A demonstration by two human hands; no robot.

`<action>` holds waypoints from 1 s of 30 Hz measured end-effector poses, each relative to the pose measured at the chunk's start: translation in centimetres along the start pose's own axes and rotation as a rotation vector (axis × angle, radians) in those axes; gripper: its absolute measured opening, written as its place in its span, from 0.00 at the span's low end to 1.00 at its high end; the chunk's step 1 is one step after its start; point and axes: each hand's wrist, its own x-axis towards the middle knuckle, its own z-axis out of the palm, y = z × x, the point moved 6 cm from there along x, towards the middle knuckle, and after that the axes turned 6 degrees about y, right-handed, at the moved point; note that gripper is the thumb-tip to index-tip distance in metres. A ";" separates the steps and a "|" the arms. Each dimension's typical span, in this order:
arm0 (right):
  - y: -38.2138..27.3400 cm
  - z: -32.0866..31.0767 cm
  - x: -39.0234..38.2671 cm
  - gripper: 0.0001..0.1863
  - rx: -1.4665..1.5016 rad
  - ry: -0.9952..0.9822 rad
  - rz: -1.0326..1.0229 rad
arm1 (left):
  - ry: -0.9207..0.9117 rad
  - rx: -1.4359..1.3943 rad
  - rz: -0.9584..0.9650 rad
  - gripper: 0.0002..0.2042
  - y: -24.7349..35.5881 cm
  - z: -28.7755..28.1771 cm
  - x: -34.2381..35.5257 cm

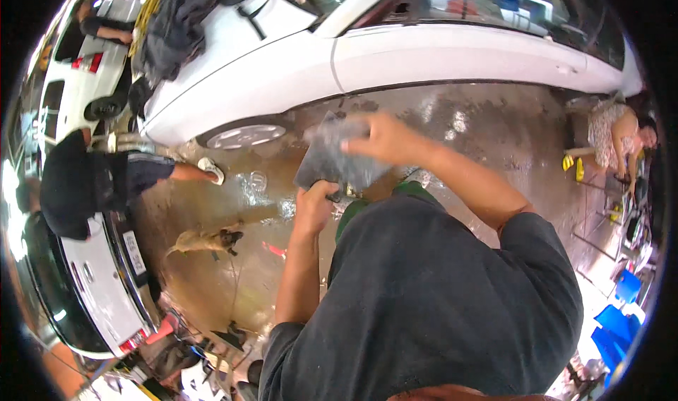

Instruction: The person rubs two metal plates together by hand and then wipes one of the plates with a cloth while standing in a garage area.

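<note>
Before my body, my left hand (316,198) grips the lower left edge of a flat dark grey panel (314,164), thumb on top. The panel is held tilted above the wet floor; its exact kind does not show. My right hand (385,140) is over the panel's upper part, its fingers curled and smeared by motion. A blurred grey patch lies under those fingers. Whether it is a separate pad or cloth, or part of the panel, I cannot make out.
A white car (452,62) stands ahead, its front wheel (247,136) left of the panel. A person in black (78,182) is at left near a silver car (95,281). A tan dog (201,242) is on the wet floor. Another person (614,136) sits at far right.
</note>
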 end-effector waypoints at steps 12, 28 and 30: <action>-6.6 22.4 6.7 0.19 0.003 -0.380 -0.047 | 0.310 -0.473 -0.296 0.18 -3.3 -18.7 -7.5; -9.7 39.6 16.3 0.19 0.053 -0.741 0.091 | 0.526 -0.485 -0.143 0.12 -2.1 -31.8 -7.8; -10.1 41.6 15.8 0.20 -0.047 -0.790 -0.122 | 0.601 -0.446 -0.256 0.09 -1.2 -33.6 -6.6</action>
